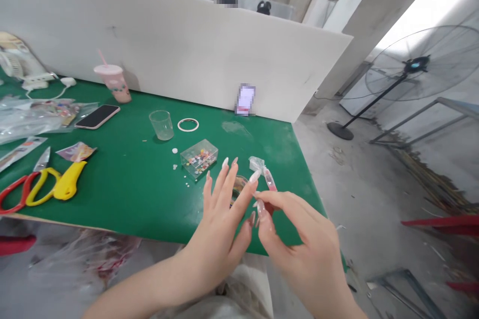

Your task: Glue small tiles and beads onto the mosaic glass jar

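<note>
My left hand (224, 219) is held out over the near part of the green table, fingers spread and long nails pointing away. My right hand (305, 239) is pinched close beside the left index finger; whatever sits between its fingertips is too small to make out. Partly hidden behind my left fingers lies a round, multicoloured item (239, 185). Just beyond the fingertips stands a clear plastic box (198, 159) holding many tiny colourful pieces. A small pink tube (269, 180) lies past my right fingertips, against a crumpled clear wrapper (256, 163).
Red-handled scissors (26, 184) and a yellow-handled tool (69, 183) lie left. Farther back are a phone (98, 116), a pink cup (114, 82), a clear cup (162, 125) and a white ring (188, 124). A white panel (187, 50) borders the table's back; a floor fan (415, 66) stands right.
</note>
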A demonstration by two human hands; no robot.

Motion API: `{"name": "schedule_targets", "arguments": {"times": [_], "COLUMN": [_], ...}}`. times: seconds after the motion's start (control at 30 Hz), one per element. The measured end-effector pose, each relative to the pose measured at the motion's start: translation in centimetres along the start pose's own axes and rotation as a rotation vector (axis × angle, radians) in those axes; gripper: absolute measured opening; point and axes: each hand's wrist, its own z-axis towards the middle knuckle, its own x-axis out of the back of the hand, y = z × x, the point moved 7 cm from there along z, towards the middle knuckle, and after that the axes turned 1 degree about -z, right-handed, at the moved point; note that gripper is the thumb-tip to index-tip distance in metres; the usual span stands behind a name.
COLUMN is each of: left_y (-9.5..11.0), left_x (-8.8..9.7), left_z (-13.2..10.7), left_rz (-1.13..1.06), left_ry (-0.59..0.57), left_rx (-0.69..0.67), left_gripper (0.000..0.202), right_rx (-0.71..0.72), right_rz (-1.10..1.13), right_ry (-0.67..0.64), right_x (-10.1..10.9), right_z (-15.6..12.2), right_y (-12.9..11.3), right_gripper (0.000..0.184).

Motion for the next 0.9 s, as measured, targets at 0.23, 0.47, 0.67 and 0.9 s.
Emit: {"name": "schedule_targets", "arguments": {"times": [0.23, 0.47, 0.67, 0.9], "left_y": [0.0, 0.1, 0.6, 0.9], "left_x": [0.5, 1.0, 1.5, 1.5], "left_z": [0.0, 0.0, -0.3, -0.6], "left_rz": [-0.170, -0.346, -0.565, -0.524], "left_ry": [-0.123, -0.230, -0.313, -0.361], "left_rx": [0.026, 0.063, 0.086, 0.083], "left_gripper": [0.081, 0.081, 0.084, 0.100], "right_rx": [-0.006, -0.049, -0.061, -0.124], "right_rz": [0.017, 0.021, 0.010, -0.007], "right_ry": [-0.019, -0.013, 0.013, 0.042], "right_x": [-0.2, -0.1, 0.5, 1.2], "right_z": [0.1, 0.0, 0.0, -0.3], "right_y": [0.0, 0.4, 0.5, 0.6], "right_gripper": [0.018, 0.017, 0.017, 0.017]}}
